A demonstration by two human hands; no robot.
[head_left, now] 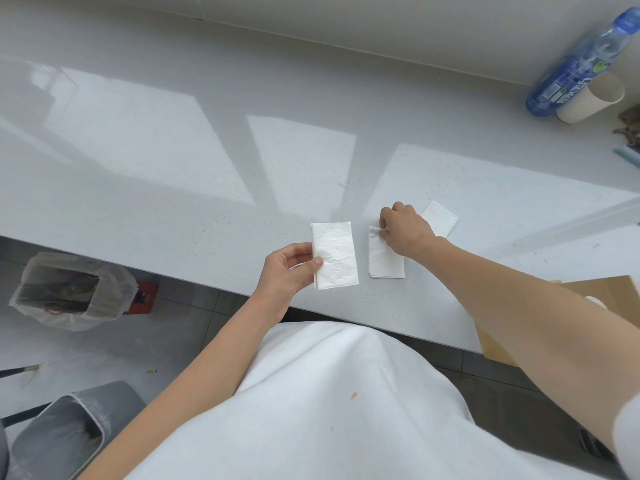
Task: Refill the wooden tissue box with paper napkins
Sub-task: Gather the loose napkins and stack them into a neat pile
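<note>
My left hand (289, 271) pinches the left edge of a folded white napkin (336, 256) just above the counter's front edge. To its right lies a small stack of folded napkins (386, 263); my right hand (403, 230) pinches its upper corner with curled fingers. Another folded napkin (441, 220) lies just beyond my right hand. The wooden tissue box (602, 292) sits at the counter's front right, mostly hidden behind my right forearm.
The pale grey counter (207, 168) stretches wide to the left and back. A blue water bottle (581, 64) and a paper cup (592, 98) stand at the back right. On the floor at left are a lined trash bin (69, 292) and a grey bin (62, 434).
</note>
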